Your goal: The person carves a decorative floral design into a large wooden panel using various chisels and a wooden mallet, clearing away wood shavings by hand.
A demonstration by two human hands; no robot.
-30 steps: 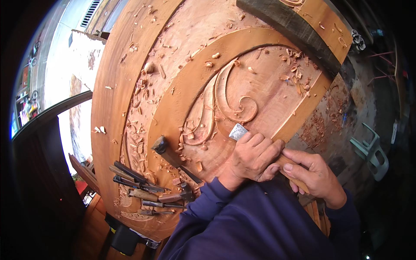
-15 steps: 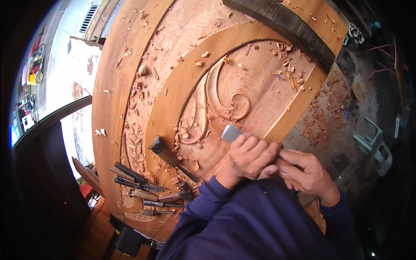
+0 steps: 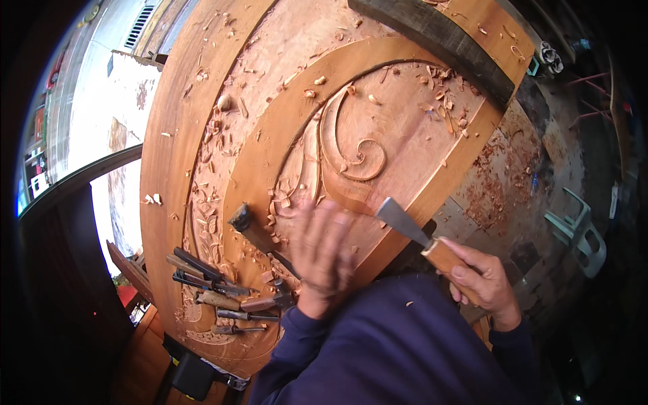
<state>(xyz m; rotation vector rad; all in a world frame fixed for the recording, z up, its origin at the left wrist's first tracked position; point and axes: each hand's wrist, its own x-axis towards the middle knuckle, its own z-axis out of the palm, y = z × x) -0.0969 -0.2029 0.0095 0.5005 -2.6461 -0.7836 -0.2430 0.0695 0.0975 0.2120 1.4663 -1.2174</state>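
My right hand (image 3: 480, 280) is closed round the wooden handle of a broad chisel (image 3: 405, 223), whose flat steel blade points up and left over the panel's near edge. My left hand (image 3: 320, 246) is spread over the carved wood panel (image 3: 260, 162), its fingers smeared by motion and holding nothing I can see. Beyond the chisel, a carved scroll (image 3: 364, 158) stands up from the recessed ground. Just left of my left hand lies a dark-ended tool (image 3: 246, 223), partly hidden by the hand.
Several chisels and gouges (image 3: 209, 277) and a hammer (image 3: 280, 297) lie at the panel's lower left. A dark beam (image 3: 439, 44) crosses the far right. Wood shavings (image 3: 445, 101) litter the panel and the floor. A pale green plastic chair (image 3: 577, 233) stands to the right.
My left hand has let go of the chisel and moved left over the panel, its fingers spreading. The right hand still grips the handle, and the blade has shifted slightly right.
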